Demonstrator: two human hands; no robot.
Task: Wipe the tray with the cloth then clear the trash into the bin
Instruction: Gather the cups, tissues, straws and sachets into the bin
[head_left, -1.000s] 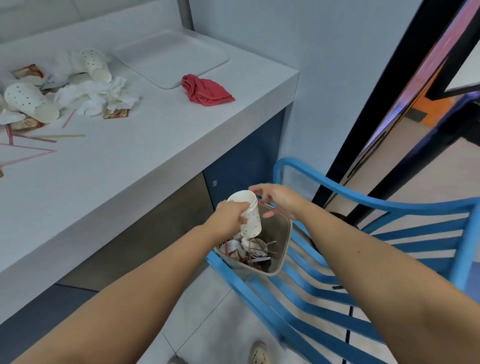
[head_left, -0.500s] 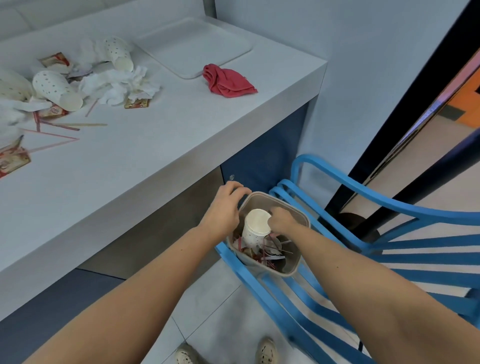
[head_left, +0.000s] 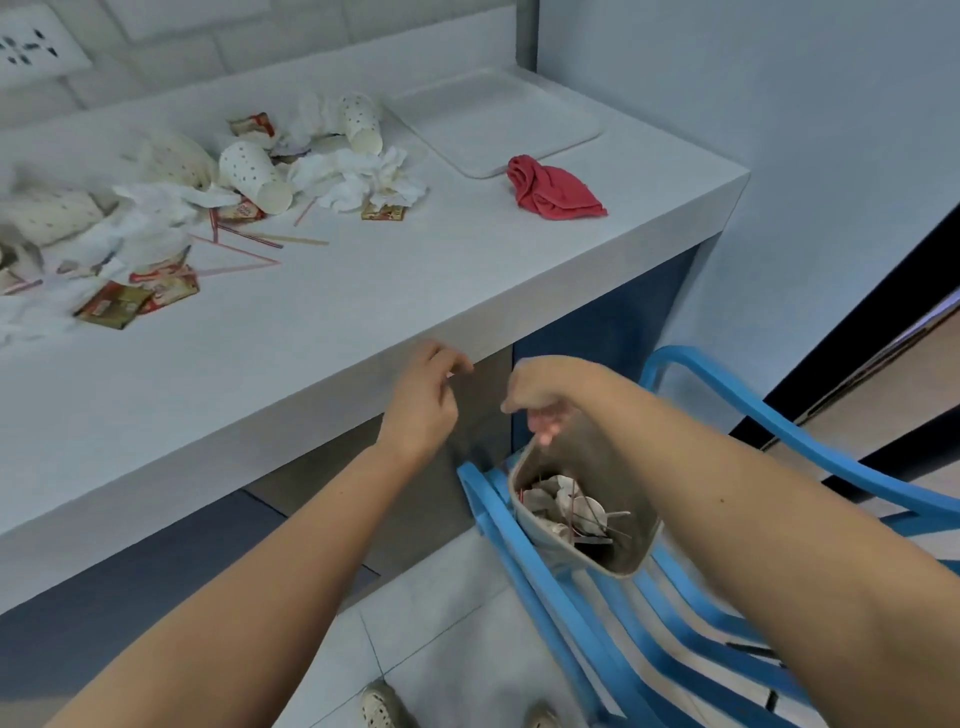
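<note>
Bin (head_left: 636, 564) rim is gripped by R hand (head_left: 545, 397); bin is set on chair (head_left: 498, 519), below counter (head_left: 363, 312) edge. L hand (head_left: 423, 402) is held loose, empty. 1 tray (head_left: 493, 124), 1 cloth (head_left: 550, 193) beside it; trash (head_left: 358, 182) heaped at left.

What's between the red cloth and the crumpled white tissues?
Bare white countertop, apart from a small brown sachet beside the tissues; head view shows it.

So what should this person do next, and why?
Probably reach the left hand up to the counter for a paper cup: that hand holds nothing, the right hand grips the bin by its rim, and cups, tissues and wrappers lie up there uncleared.
</note>
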